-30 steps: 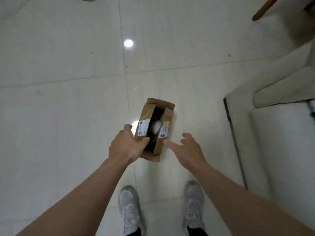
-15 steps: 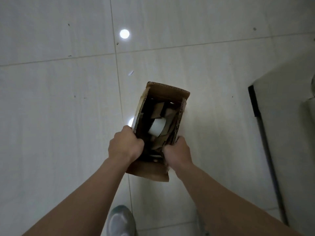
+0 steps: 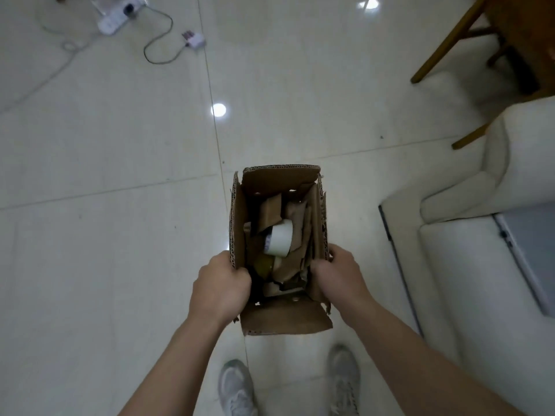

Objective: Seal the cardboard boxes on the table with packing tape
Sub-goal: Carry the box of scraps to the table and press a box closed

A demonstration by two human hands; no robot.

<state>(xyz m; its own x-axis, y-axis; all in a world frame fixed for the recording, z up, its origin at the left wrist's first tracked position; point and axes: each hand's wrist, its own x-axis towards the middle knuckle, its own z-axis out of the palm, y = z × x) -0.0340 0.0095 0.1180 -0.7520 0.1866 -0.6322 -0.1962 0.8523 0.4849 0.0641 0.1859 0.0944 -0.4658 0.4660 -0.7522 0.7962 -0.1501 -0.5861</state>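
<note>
Both hands now lift the cardboard box [image 3: 280,318] higher: left hand [image 3: 220,288] at 9 o'clock, right hand [image 3: 338,274] at 3 o'clock, each grasping a side wall (probably for balance, flaps open).

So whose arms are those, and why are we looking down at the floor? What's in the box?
Those arms belong to a person wearing a camera on their head, so you see what they see, looking down. There is no robot. The left hand and the right hand each grip a side wall of an open brown cardboard box. Inside lie a white roll of tape and torn brown cardboard scraps. Below are the shiny pale floor tiles and the person's grey shoes. A white sofa stands on the right.
</note>
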